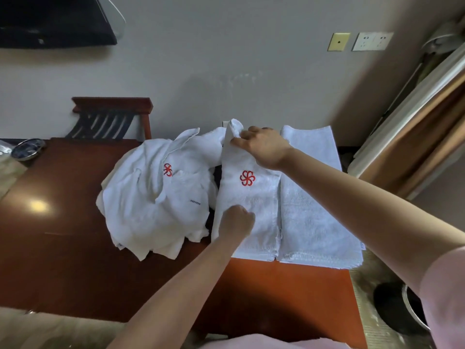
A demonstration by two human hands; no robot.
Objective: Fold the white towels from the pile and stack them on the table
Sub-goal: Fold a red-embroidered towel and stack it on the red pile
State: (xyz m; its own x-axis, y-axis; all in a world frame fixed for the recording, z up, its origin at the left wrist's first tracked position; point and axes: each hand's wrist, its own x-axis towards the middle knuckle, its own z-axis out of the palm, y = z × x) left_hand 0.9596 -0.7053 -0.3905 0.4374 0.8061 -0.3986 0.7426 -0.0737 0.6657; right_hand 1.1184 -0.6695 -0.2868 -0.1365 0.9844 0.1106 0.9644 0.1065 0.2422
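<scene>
A white towel with a red flower logo [247,195] lies lengthwise in the middle of the wooden table [63,235], partly folded. My right hand [264,147] pinches its raised far end. My left hand [236,222] grips the towel's near part with curled fingers. Under and to the right of it sits a stack of folded white towels [317,212]. To the left lies the crumpled pile of white towels [156,197], one showing the same red logo.
A metal dish [26,148] sits at the table's far left. A wooden luggage rack [110,117] stands behind the table against the wall. A dark bin [400,308] is on the floor at the right, curtains [427,137] beyond it.
</scene>
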